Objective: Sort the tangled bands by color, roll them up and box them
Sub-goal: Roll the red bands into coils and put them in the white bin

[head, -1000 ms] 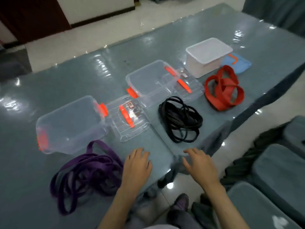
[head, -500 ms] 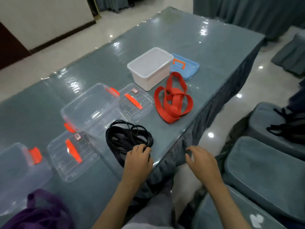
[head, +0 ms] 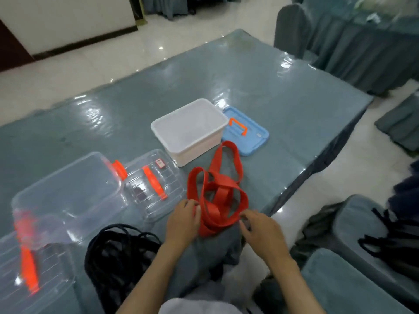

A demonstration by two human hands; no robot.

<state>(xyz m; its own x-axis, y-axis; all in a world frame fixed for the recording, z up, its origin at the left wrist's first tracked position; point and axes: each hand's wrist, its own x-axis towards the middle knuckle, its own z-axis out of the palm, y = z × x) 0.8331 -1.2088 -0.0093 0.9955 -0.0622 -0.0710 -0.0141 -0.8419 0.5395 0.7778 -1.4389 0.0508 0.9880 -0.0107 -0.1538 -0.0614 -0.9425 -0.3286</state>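
A tangle of red bands (head: 223,177) lies near the front edge of the grey-green table (head: 272,98). My left hand (head: 182,222) curls its fingers onto the tangle's left loop. At the near right loop, my right hand (head: 264,231) pinches the band between thumb and fingers. A heap of black bands (head: 118,250) sits to the left of my left forearm. Just behind the red bands stands an open white box (head: 197,150), with its blue lid (head: 249,138) lying beside it on the right.
A clear box with orange latches (head: 68,193) lies tipped at the left, its clear lid (head: 156,184) between it and the red bands. Another clear lid (head: 29,279) is at the bottom left. Covered chairs (head: 362,279) stand right of the table edge.
The view has swung right, from the purple and black bands to the red ones. Both hands have moved from in front of the black heap onto the red tangle and taken hold of it.
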